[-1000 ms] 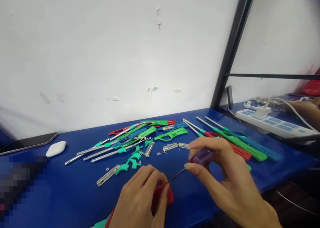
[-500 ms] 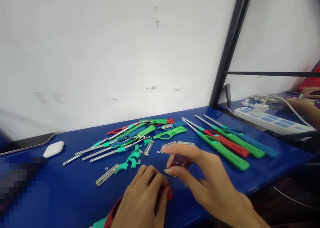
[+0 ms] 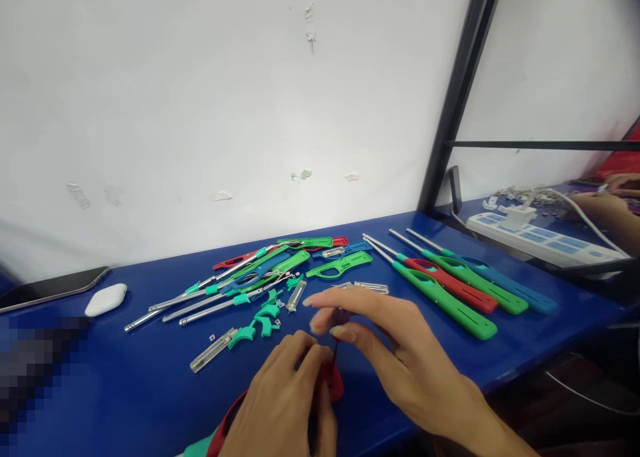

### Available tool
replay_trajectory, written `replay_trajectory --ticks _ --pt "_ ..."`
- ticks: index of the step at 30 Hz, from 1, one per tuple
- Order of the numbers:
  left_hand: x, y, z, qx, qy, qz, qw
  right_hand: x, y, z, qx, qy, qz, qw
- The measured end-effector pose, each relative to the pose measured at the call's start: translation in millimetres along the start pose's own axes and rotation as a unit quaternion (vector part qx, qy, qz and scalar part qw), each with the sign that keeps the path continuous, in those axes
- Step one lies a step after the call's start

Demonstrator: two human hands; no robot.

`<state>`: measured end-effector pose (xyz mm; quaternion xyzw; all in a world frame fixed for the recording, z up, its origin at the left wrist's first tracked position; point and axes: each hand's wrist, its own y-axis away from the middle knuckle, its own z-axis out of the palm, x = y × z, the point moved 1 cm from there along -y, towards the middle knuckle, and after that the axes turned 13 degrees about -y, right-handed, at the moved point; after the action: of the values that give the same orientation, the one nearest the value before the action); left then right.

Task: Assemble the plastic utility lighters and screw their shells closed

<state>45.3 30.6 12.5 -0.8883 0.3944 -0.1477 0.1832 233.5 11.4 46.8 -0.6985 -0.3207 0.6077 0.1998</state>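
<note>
At the front edge of the blue table, my left hand (image 3: pixel 287 400) is wrapped over a red lighter body (image 3: pixel 337 385) with a teal collar at its lower left. My right hand (image 3: pixel 400 353) pinches the dark purple handle of a small screwdriver (image 3: pixel 342 317) between thumb and fingers. Its thin shaft points down onto the red body, beside my left fingertips; the tip's exact contact is hidden. Beyond my hands lie teal triggers (image 3: pixel 243 333), a clear fuel tank (image 3: pixel 214 351), and a green handle half (image 3: pixel 345 263).
Four long lighters, including a green one (image 3: pixel 450 305), lie at the right. Metal-tubed parts (image 3: pixel 210 310) are heaped at centre left. A white case (image 3: pixel 106 299) and phone (image 3: pixel 55 289) sit at the far left. Behind the black frame (image 3: pixel 457 103) are a power strip (image 3: pixel 550 240) and another person's hands.
My right hand has shifted slightly left, its fingers changing position around the screwdriver, which now stands more upright. More of the red body's end shows beside my left hand.
</note>
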Motion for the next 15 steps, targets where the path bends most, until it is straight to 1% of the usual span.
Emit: replay_trajectory --ticks 3,5,7,9,11,13,14,15 --pt "-0.9 3.7 5.7 0.009 -0.016 -0.005 1.0 2.7 -1.1 4.0 0.02 0.017 -0.022 0.999" --pt "-1.8 5.0 9.3 0.006 -0.021 -0.011 1.0 2.6 -1.3 5.2 0.023 0.03 -0.028 0.999" --pt "-2.3 4.8 11.3 -0.002 -0.022 -0.016 1.0 2.1 -1.5 5.3 0.008 0.013 -0.028 1.0" --pt "-2.4 3.9 12.1 -0.002 -0.024 -0.019 1.0 2.3 -1.8 4.9 -0.002 -0.033 -0.033 0.999" --pt "-2.2 3.2 12.5 0.004 -0.025 -0.024 0.999 3.6 -2.3 4.7 0.021 -0.062 -0.048 0.997" --pt "-1.8 3.3 13.0 0.005 -0.024 -0.03 0.999 5.2 -2.8 5.4 0.056 -0.049 -0.065 0.995" --pt "-1.6 3.5 13.4 0.003 -0.023 -0.034 0.999 5.8 -3.1 6.2 0.06 -0.034 -0.071 0.995" --pt "-1.4 3.8 13.7 -0.001 -0.021 -0.037 0.999 6.3 -3.3 7.2 0.051 -0.02 -0.074 0.996"
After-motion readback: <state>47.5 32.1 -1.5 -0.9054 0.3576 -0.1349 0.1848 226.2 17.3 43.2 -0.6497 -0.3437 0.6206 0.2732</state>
